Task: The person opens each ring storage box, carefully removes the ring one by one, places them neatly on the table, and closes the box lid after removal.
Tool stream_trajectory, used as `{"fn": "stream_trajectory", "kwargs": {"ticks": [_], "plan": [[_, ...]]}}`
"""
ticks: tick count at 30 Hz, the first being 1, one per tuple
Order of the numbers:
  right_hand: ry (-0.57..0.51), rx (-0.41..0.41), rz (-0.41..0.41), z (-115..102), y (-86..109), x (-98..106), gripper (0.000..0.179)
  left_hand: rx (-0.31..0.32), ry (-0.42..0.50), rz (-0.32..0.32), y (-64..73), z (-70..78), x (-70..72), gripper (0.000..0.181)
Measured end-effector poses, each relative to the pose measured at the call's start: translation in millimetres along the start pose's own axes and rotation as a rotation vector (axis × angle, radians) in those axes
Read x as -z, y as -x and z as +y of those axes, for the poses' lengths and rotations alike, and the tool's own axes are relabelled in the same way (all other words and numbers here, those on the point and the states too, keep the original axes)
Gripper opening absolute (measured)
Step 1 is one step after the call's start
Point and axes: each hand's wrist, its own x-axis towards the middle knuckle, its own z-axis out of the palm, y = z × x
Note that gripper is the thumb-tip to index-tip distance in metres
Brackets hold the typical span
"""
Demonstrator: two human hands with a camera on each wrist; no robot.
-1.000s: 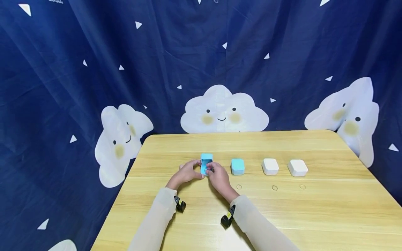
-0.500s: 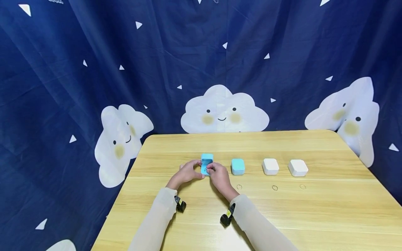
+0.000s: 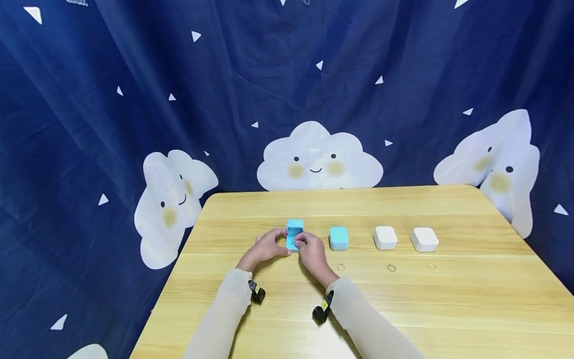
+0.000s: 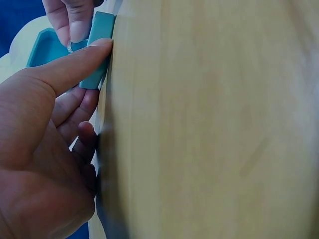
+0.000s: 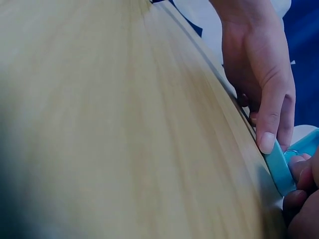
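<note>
A light blue ring box [image 3: 295, 225] stands with its lid raised on the table. My left hand [image 3: 267, 245] holds it from the left, with the thumb across the front of the base [image 4: 102, 26] in the left wrist view. Over the box's base, my right hand [image 3: 313, 253] pinches a small silvery ring [image 4: 70, 47] between thumb and forefinger. The ring's lower part is hidden by the base and fingers. In the right wrist view the ring [image 5: 291, 152] shows as a thin arc just behind the box's front wall.
To the right stand a closed blue box [image 3: 339, 238] and two closed white boxes, one nearer [image 3: 385, 238] and one farther right [image 3: 424, 240]. Before them lie three rings, left [image 3: 341, 267], middle [image 3: 391, 268] and right [image 3: 431, 267]. A dark blue curtain [image 3: 251, 89] hangs behind the table [image 3: 448, 309].
The right fingertips have shifted very slightly over the box, and the ring's arc shows more plainly than a second ago. The left hand and the box stay in place.
</note>
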Motion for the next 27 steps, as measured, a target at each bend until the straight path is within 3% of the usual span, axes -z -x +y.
{"fn": "stream_trajectory", "kwargs": {"ticks": [11,18,27], "plan": [[-0.067,-0.072,0.025,-1.1,0.0,0.8,0.004,0.002,-0.004,0.004,-1.2,0.7,-1.4,0.067],[-0.115,-0.059,-0.011,1.4,1.7,4.4,0.006,-0.002,-0.022,0.008,-1.1,-0.5,-0.6,0.068],[-0.077,0.013,-0.056,1.8,12.1,8.8,0.004,-0.012,-0.008,0.013,-0.9,-1.4,-1.0,0.064]]}}
